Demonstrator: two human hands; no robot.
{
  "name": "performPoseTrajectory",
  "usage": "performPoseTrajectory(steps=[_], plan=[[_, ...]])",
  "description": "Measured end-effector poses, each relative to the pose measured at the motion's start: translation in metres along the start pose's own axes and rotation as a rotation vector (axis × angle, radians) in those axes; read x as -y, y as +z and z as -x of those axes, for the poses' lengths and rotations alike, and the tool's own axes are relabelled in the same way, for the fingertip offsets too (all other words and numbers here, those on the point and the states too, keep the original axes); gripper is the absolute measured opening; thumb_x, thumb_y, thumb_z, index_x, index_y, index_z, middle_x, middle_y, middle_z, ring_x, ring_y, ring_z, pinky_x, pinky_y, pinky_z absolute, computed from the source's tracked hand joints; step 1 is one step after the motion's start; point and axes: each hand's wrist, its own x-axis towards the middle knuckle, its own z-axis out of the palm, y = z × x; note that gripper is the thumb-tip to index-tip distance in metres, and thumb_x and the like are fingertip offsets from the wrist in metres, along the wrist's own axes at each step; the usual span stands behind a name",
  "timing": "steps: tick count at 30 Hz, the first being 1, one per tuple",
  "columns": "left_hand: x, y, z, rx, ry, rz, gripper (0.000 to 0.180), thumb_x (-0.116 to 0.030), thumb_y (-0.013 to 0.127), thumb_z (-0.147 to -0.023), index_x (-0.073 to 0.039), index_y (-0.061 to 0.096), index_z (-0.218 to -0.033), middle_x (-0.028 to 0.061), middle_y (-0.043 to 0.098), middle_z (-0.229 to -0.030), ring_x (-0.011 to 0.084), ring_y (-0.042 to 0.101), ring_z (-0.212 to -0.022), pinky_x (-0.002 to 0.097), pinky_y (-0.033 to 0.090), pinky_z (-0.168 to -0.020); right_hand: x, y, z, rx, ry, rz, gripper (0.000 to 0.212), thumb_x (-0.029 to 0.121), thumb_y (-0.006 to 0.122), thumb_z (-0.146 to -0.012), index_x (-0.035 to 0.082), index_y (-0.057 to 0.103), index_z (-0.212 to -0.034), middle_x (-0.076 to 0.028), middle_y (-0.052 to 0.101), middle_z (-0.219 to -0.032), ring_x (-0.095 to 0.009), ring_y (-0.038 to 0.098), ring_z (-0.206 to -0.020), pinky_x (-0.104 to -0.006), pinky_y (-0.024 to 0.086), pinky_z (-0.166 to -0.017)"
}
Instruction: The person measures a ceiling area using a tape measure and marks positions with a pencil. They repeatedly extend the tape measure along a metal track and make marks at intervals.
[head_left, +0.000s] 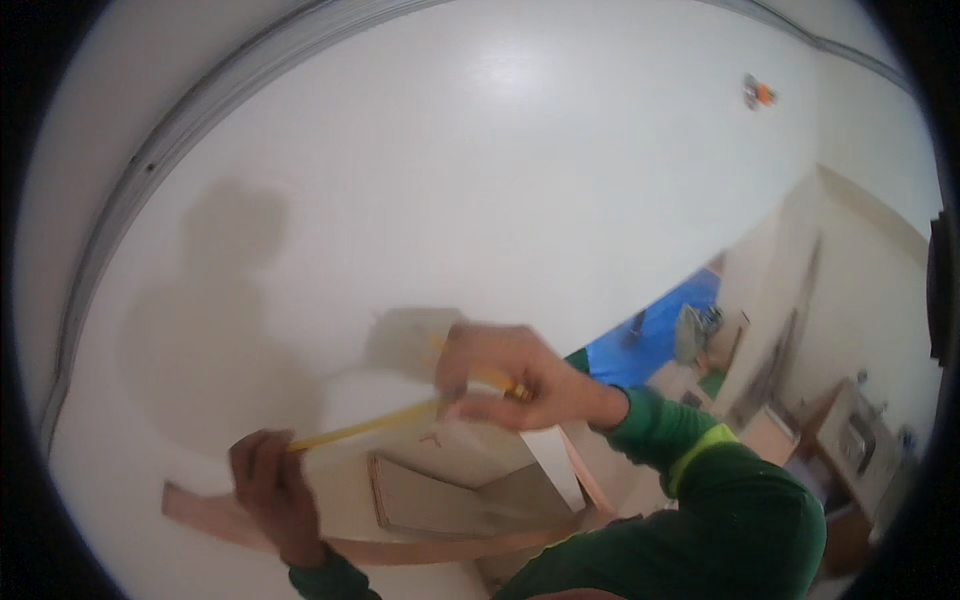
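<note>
A narrow yellow tape measure (365, 426) runs slantwise between my two hands, rising toward the right, in front of a broad white surface (480, 200). Its lower left end is pinched in the closed fingers of my left hand (270, 485). My right hand (515, 375), higher up and blurred by motion, is curled around the other part, with a bit of yellow and dark showing at its palm. Whether a tape case sits inside that hand is hidden. Shadows of my head and hand fall on the white surface.
Below my hands stretches a long wooden strip (430, 550), with a grey-beige panel (430, 495) behind it. Blue sheeting (650, 325) and a bag (690, 335) lie at the right. Farther right stands a sink counter (855, 440). A small orange item (764, 94) sits on the white surface.
</note>
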Motion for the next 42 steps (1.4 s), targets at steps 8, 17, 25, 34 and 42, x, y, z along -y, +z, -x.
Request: performPoseTrajectory(steps=[8, 17, 25, 34, 42], plan=[[0.135, -0.011, -0.040, 0.106, 0.215, -0.499, 0.036, -0.039, 0.056, -0.111, -0.018, 0.066, -0.139, 0.0049, 0.069, -0.137, 0.0274, 0.065, -0.126, 0.0443, 0.052, -0.110, -0.062, -0.036, -0.013, -0.501, -0.260, 0.849, 0.022, 0.008, 0.070, -0.099, 0.004, 0.056, -0.116, -0.011, 0.058, -0.101, -0.030, 0.052, -0.087, -0.0395, 0.047, -0.073], [0.134, 0.025, -0.035, 0.017, 0.174, -0.575, 0.049, -0.055, 0.052, -0.108, -0.019, 0.065, -0.140, 0.0039, 0.066, -0.142, 0.0258, 0.065, -0.128, 0.0433, 0.052, -0.108, -0.078, -0.035, -0.016, -0.623, -0.234, 0.979, 0.018, 0.013, 0.062, -0.105, 0.004, 0.052, -0.118, -0.015, 0.052, -0.102, -0.032, 0.047, -0.087, -0.0424, 0.046, -0.079], [0.045, 0.027, -0.061, -0.228, 0.134, -0.168, 0.030, -0.031, 0.073, -0.103, -0.003, 0.078, -0.092, 0.0154, 0.070, -0.090, 0.0337, 0.067, -0.087, 0.0469, 0.055, -0.072, -0.065, -0.041, -0.014, -0.677, -0.188, 0.788, 0.017, 0.018, 0.054, -0.111, 0.003, 0.052, -0.118, -0.013, 0.049, -0.101, -0.024, 0.047, -0.088, -0.0400, 0.046, -0.083], [-0.028, 0.074, -0.076, -0.203, 0.247, -0.171, 0.027, -0.022, 0.068, -0.105, 0.001, 0.073, -0.091, 0.0164, 0.068, -0.091, 0.0337, 0.064, -0.087, 0.0463, 0.053, -0.078, 0.034, -0.053, 0.119, -1.214, -0.026, 0.345, 0.038, 0.032, 0.047, -0.116, -0.001, 0.057, -0.131, -0.004, 0.061, -0.093, -0.010, 0.060, -0.086, -0.0269, 0.053, -0.080], [-0.006, 0.076, -0.061, -0.142, 0.288, -0.005, 0.020, -0.013, 0.065, -0.107, 0.003, 0.067, -0.096, 0.0152, 0.063, -0.091, 0.0304, 0.059, -0.083, 0.0424, 0.050, -0.078, 0.030, 0.091, 0.485, -1.236, 1.324, 0.749, 0.030, 0.027, 0.058, -0.110, 0.000, 0.060, -0.124, -0.024, 0.068, -0.108, -0.038, 0.069, -0.098, -0.0443, 0.055, -0.085]])
